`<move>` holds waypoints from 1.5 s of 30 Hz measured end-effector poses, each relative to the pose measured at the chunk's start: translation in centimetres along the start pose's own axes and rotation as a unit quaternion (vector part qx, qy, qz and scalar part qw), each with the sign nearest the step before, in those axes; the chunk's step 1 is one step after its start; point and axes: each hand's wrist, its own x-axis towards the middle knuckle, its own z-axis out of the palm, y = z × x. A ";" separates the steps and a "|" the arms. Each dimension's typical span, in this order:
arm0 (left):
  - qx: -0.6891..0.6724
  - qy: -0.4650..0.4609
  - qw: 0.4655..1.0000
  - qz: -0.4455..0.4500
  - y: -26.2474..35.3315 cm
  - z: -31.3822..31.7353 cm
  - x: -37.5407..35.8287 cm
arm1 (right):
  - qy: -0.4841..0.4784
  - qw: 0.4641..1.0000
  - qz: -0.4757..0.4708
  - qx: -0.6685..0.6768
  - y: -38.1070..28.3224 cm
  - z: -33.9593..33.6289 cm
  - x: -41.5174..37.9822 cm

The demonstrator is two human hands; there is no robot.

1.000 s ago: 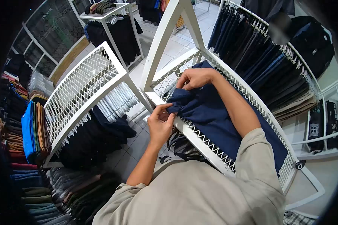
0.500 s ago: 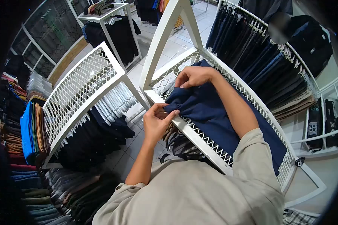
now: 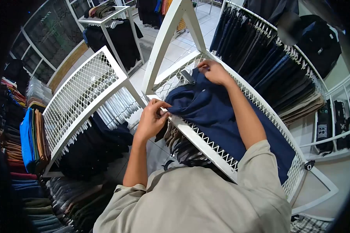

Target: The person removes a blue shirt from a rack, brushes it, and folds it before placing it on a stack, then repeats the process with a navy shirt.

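A navy blue garment [image 3: 217,106] lies along the white mesh rack top [image 3: 237,75], its upper end bunched in folds. My left hand [image 3: 154,116] pinches the garment's left edge beside the rack's front rail. At the far end, my right hand [image 3: 214,72] holds the garment's upper right corner between closed fingers. A small grey item [image 3: 187,77], perhaps a clip or tag, rests on the mesh just left of that corner; I cannot make out exactly what it is.
Dark trousers [image 3: 266,62] hang on a rail at the right. Another white mesh rack [image 3: 81,93] with white hangers stands at the left, near stacked clothes [image 3: 31,139]. A white frame post [image 3: 165,42] rises behind my left hand. Clothes hang below the front rail.
My hands have moved apart, the left one leftward and the right one up and to the right. The garment's upper end is spread wider, and the grey item now shows on the mesh.
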 end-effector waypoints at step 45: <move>0.218 0.188 0.924 0.250 -1.1 5.5 3.7 | 0.001 0.974 -0.086 -0.210 -3.3 1.6 -16.9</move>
